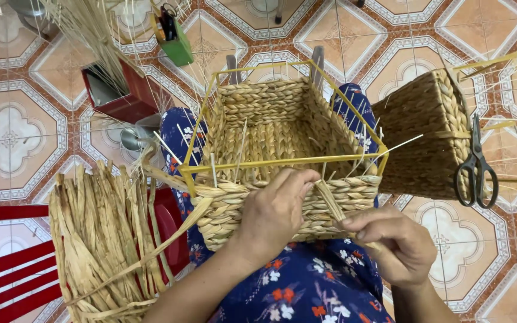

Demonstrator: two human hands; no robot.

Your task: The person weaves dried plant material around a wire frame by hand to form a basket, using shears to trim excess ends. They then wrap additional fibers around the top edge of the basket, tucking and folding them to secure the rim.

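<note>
Resting on the lap, the woven basket (282,161) has its near rim under the left hand (276,212), fingers curled over it; right hand (399,245) pinches a straw strand (330,200) just beside that rim.

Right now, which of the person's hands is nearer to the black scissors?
Right. The right hand is below and left of the scissors on the finished basket; the left hand is farther left, on the unfinished basket.
</note>
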